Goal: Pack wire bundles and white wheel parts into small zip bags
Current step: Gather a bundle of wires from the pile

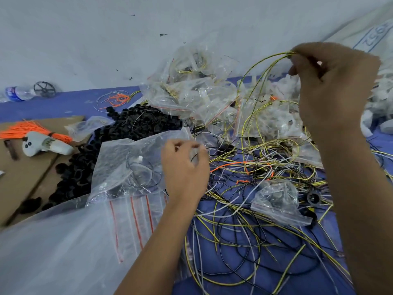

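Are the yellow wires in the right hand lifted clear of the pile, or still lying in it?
Partly lifted: the right hand pinches the yellow wires high, their lower ends still trailing into the wire pile.

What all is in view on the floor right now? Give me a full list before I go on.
yellow wires: a few, pinched and lifted, upper right
loose wires: many, yellow, black, white, orange, tangled on blue mat
filled zip bags: a pile, clear, centre top
empty zip bags: stack, clear with red strips, lower left
black rings: heap, left of centre
orange ties: bundle, on cardboard, left
water bottle: one, far left
left hand: centre, blurred
right hand: raised, upper right
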A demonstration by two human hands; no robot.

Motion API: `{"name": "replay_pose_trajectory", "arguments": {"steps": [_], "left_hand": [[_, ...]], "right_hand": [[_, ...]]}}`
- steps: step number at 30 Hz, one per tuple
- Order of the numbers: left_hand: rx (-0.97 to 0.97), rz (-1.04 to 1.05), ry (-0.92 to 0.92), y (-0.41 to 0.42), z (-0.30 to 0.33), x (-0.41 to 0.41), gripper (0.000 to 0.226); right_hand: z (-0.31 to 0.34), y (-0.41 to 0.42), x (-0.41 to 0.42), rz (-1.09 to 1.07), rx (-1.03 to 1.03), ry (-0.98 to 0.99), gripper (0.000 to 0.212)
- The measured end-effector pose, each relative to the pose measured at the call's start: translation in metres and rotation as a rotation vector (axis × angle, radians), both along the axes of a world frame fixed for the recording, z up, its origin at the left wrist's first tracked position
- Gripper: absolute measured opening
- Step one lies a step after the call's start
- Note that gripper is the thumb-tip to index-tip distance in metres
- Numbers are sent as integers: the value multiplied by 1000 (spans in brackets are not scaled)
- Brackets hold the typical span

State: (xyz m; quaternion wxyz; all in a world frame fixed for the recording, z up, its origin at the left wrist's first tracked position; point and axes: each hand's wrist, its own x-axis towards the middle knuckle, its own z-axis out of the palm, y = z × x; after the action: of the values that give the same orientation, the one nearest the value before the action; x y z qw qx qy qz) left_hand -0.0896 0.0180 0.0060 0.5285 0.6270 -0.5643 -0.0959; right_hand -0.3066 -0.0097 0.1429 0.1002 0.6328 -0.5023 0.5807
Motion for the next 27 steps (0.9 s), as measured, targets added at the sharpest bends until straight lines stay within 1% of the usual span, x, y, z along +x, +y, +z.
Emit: {"name": "replay_pose_trajectory", "arguments": {"steps": [2, 4, 6, 8, 10, 11, 12, 14, 15, 16, 18, 19, 20, 21, 23, 27], "left_hand": [[-210, 71, 83, 3, 6, 3, 19], [-342, 66, 122, 4, 9, 8, 22], [-342, -39, 105, 3, 11, 10, 30], [-268, -161, 55, 0, 9, 9, 36], [-214, -210, -44, -3, 6, 8, 28], [-203, -222, -71, -4, 4, 7, 22], [-197, -232, -68, -5, 3, 7, 18], [-160, -246, 12, -7, 1, 8, 11], [-126, -261, 71, -6, 0, 8, 13], [-86, -289, 142, -5, 0, 7, 22], [-27, -388, 319, -1, 3, 6, 42], [-11, -429, 376, 1, 4, 5, 47], [-3, -437, 382, 1, 5, 6, 50], [-2, -421, 346, -1, 4, 6, 51], [-8, -369, 231, -3, 4, 7, 52], [-6, -333, 152, -5, 4, 8, 43]], "right_hand": [[5, 2, 8, -31, 29, 172, 21], [3, 3, 21, 37, 152, 330, 18], [-5, 3, 37, 160, 300, 495, 15], [-15, 3, 49, 299, 375, 582, 14], [-23, 2, 56, 397, 386, 585, 14], [-27, 0, 58, 425, 383, 555, 14], [-29, -1, 59, 446, 382, 510, 14], [-33, -3, 58, 478, 377, 407, 12], [-34, -4, 58, 487, 369, 378, 12], [-35, -4, 58, 486, 366, 377, 12], [-34, -4, 61, 457, 381, 459, 14], [-33, -4, 63, 436, 385, 512, 15], [-32, -3, 65, 428, 380, 543, 15], [-31, -2, 67, 442, 368, 539, 14], [-30, 0, 72, 503, 348, 462, 11], [-29, 3, 76, 558, 362, 319, 10]]}}
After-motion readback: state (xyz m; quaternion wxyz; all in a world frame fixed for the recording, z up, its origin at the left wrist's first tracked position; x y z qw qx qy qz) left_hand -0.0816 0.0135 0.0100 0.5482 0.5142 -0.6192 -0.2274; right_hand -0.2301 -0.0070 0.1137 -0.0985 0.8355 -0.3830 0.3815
